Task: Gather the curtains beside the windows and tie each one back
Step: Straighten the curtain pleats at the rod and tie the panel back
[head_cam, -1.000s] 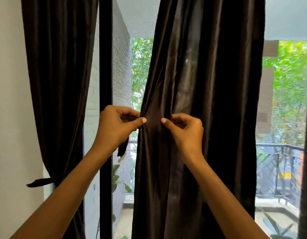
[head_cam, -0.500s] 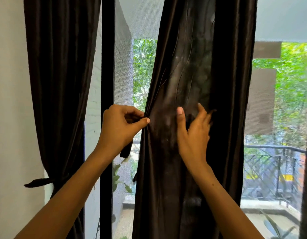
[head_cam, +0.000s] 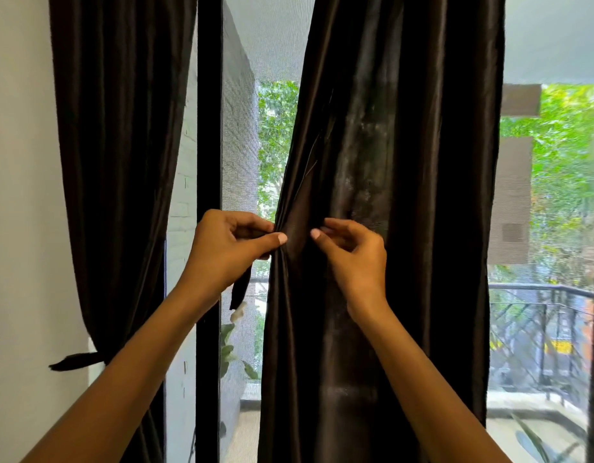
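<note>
Centre curtain [head_cam: 389, 195] hangs in front of the window, gathered at mid-height. Its left edge is pinched by the left hand [head_cam: 228, 248] between thumb and curled fingers [head_cam: 252, 225], w/ a tie strip [head_cam: 240, 289] dangling below that hand. Right hand [head_cam: 352, 252] is held against the fabric just right of the gather, fingers curled; actual grip can't be told. Left curtain [head_cam: 121, 162] is already tied back by the wall [head_cam: 18, 195].

A dark middle curtain [head_cam: 382, 195] hangs by the window. The left hand [head_cam: 228, 248] pinches its edge and a dark strap [head_cam: 239, 289]. The right hand [head_cam: 352, 252] curls at the cloth. Another curtain [head_cam: 118, 162] on the left is already tied back.
</note>
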